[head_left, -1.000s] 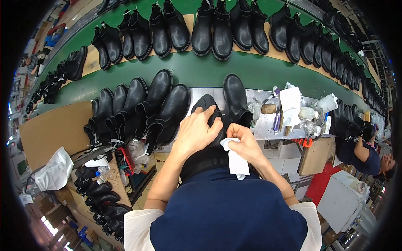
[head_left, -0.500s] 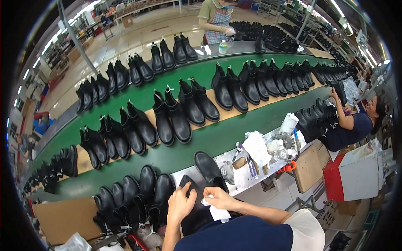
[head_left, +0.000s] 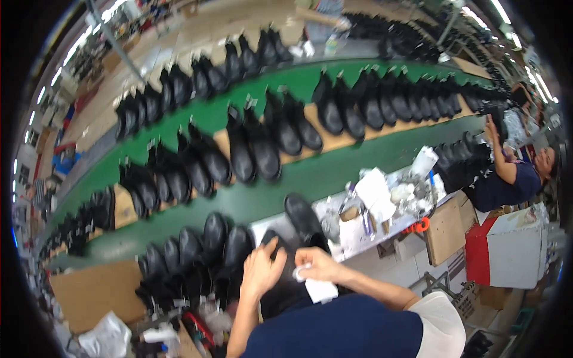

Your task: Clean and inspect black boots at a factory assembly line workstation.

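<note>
The left hand (head_left: 261, 269), fingers spread, presses on a glossy black leather ankle boot (head_left: 280, 280) at the near edge of the cluttered grey workbench (head_left: 358, 235). The right hand (head_left: 316, 267) pinches a crumpled white cloth (head_left: 319, 287) just right of it. The wiping step seems in hand, though blur hides the contact; next, the cloth must meet the leather.

I wear a dark navy top over my chest, with a short cream sleeve (head_left: 439, 325) showing at my right shoulder. My forearms are bare from the elbows down. My left hand (head_left: 262, 268) and right hand (head_left: 319, 265) are bare too, with no gloves, rings or watch visible.
</note>
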`<control>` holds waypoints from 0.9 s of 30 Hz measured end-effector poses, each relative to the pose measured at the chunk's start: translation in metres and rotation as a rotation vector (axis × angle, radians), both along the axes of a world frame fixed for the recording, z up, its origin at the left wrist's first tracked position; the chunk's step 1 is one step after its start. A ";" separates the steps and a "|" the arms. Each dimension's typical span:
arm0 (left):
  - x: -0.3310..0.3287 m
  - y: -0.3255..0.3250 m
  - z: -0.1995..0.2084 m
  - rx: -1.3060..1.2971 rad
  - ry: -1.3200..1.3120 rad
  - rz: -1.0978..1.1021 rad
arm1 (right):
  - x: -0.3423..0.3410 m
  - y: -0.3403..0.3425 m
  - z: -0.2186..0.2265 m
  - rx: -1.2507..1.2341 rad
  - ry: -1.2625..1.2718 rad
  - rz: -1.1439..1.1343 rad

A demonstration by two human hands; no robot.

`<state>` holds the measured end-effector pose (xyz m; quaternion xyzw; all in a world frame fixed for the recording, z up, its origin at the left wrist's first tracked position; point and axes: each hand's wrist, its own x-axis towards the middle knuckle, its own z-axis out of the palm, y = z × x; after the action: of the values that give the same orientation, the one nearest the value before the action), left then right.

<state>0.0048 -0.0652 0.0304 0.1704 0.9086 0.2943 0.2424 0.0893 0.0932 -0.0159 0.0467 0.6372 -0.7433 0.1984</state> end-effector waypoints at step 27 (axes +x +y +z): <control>-0.002 0.000 -0.002 0.024 -0.021 0.059 | -0.008 -0.001 0.024 0.063 -0.127 -0.017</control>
<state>0.0031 -0.0652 0.0287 0.1434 0.9069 0.3141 0.2413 0.0816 0.0921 0.0081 0.1052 0.6460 -0.7200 0.2305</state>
